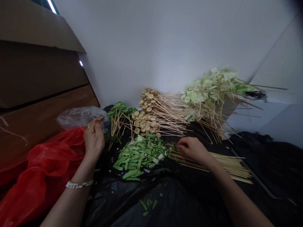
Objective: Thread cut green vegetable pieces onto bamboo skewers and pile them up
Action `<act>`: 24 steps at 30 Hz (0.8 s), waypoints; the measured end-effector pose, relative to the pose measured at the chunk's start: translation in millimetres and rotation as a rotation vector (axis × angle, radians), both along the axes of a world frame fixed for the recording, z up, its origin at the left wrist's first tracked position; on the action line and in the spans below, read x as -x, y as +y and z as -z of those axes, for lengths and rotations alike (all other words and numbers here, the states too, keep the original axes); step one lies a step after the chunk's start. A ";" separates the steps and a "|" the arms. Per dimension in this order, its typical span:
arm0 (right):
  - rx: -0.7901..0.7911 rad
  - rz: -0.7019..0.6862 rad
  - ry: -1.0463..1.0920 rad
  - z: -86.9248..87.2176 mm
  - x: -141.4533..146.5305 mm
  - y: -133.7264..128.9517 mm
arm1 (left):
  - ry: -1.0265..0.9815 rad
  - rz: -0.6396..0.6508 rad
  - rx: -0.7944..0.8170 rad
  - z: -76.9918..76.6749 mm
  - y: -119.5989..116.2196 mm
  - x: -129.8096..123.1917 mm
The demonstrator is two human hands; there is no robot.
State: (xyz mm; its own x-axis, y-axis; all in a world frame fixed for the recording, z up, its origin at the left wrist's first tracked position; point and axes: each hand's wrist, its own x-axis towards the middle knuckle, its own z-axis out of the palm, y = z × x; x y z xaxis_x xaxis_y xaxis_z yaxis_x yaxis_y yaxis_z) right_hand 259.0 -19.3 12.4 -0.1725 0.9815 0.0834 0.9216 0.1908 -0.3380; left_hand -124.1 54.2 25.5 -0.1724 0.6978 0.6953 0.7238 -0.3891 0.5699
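Note:
My left hand (94, 138), with a beaded bracelet on its wrist, is raised beside a clear plastic bag (78, 116). Its fingers are pressed together, and whatever they may hold is hidden. Low over a bundle of bare bamboo skewers (227, 167), my right hand (195, 150) has its fingers curled in; I cannot make out what is in them. Between the hands lies a heap of cut green vegetable pieces (139, 154). Behind it are skewered potato-like slices (146, 121), with skewered green pieces (120, 108) to their left.
Skewered cabbage-like leaves (210, 86) are piled at the back right against the pale wall (142, 47). Black plastic sheeting (165, 201) covers the work surface, with a few green scraps (148, 204) in front. A red plastic bag (47, 167) and brown boxes (40, 72) stand at left.

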 end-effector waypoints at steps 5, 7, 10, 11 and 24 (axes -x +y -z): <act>0.093 -0.043 -0.194 2.7 10.1 -5.7 | 0.039 0.014 -0.218 -13.2 -27.2 -34.5; 0.084 -0.035 -0.225 6.6 15.3 -7.4 | 0.092 0.061 -0.245 -13.9 -37.4 -50.0; 0.058 -0.013 -0.257 12.5 21.6 -9.0 | 0.155 0.202 -0.238 -8.7 -48.3 -66.7; 0.048 -0.008 -0.266 13.9 23.1 -9.5 | 0.169 0.260 -0.215 -6.2 -50.5 -70.3; -0.249 -0.135 -0.064 9.5 48.2 -20.0 | 0.508 0.514 0.421 8.1 -39.2 -74.4</act>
State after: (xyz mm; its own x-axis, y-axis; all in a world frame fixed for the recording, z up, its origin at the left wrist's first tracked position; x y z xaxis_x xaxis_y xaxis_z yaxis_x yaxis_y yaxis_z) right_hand 210.7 -39.3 2.9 -0.3128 0.8998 0.3041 0.9001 0.3830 -0.2075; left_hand -49.7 15.0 17.4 0.5021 0.8229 0.2659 0.7226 -0.5681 0.3938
